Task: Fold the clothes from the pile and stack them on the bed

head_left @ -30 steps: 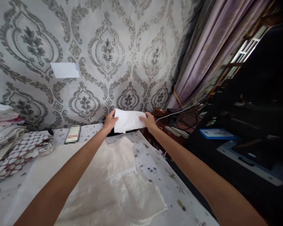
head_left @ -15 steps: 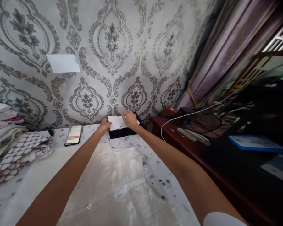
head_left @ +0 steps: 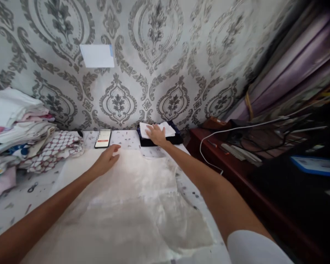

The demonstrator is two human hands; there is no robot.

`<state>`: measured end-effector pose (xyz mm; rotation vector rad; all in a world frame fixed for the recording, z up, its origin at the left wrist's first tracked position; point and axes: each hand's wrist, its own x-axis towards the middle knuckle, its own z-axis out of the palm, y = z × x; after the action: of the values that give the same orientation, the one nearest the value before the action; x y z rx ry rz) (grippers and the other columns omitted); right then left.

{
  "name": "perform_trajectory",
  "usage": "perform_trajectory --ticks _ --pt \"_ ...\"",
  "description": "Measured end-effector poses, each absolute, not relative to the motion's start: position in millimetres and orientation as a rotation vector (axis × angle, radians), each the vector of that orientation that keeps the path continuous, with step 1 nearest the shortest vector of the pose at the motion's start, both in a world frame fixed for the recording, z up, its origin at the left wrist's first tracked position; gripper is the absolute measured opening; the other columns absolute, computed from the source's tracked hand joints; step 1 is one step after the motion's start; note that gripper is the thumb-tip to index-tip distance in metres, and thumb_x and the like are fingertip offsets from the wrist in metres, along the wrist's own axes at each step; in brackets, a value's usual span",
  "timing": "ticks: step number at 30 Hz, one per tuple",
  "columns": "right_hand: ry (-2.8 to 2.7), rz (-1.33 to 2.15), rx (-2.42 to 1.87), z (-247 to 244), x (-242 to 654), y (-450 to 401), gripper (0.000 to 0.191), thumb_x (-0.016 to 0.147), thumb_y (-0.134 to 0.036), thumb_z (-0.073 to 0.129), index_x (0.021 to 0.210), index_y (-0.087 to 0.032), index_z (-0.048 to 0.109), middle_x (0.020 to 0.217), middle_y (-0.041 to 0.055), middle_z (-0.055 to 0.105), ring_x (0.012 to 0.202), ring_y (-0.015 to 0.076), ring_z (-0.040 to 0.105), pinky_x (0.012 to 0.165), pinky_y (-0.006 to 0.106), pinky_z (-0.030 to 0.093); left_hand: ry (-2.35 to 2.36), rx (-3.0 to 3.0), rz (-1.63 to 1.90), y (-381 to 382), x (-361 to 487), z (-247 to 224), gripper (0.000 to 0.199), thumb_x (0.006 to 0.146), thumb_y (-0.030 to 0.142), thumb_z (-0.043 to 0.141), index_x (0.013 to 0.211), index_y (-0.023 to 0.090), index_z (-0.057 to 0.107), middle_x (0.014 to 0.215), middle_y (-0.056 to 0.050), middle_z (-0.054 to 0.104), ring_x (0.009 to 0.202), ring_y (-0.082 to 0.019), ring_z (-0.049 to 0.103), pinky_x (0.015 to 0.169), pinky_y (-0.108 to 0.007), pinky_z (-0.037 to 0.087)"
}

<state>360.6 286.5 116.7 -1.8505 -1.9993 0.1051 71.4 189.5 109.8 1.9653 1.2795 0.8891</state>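
Note:
A folded white cloth [head_left: 169, 129] lies on a dark folded pile [head_left: 177, 138] against the wall. My right hand [head_left: 156, 135] rests on the white cloth with its fingers spread. Over the upper left part of a cream garment [head_left: 132, 176] is my left hand [head_left: 108, 158], its fingers apart and nothing in it. The garment is spread flat on a white patterned sheet [head_left: 123, 138], with a lace-like seam across it. Just beyond my left hand, a phone [head_left: 102, 140] with a lit screen lies on the sheet.
Piled clothes [head_left: 24, 113] stand at the left, beside a red-and-white patterned cloth [head_left: 59, 148]. On the right, a dark red desk [head_left: 209, 154] holds a white cable [head_left: 242, 129] and a blue-edged item [head_left: 316, 165]. Patterned wallpaper rises behind.
My left hand has let go of the white cloth and moved left and toward me. My right hand now lies flatter on the cloth. The view has shifted left.

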Motion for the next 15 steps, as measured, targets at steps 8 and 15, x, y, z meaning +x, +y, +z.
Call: perform_trajectory --ticks 8,15 --pt "-1.848 0.247 -1.875 100 401 162 0.039 0.097 -0.038 0.051 0.129 -0.018 0.063 0.122 0.0141 0.065 0.110 0.0272 0.061 0.096 0.038 0.045 1.554 2.444 0.640 85 -56 106 0.041 0.093 0.043 0.037 0.125 0.024 0.056 0.138 -0.014 0.055 0.132 -0.033 0.051 0.112 -0.050 0.040" --pt "-1.493 0.413 -2.071 77 420 117 0.028 0.082 -0.049 0.066 0.081 -0.020 0.068 0.075 0.0056 0.067 0.073 0.0216 0.062 0.067 0.032 0.044 1.891 2.223 0.515 38 -121 91 0.055 0.090 0.057 0.040 0.132 0.023 0.048 0.130 -0.017 0.061 0.124 -0.039 0.056 0.104 -0.054 0.044"
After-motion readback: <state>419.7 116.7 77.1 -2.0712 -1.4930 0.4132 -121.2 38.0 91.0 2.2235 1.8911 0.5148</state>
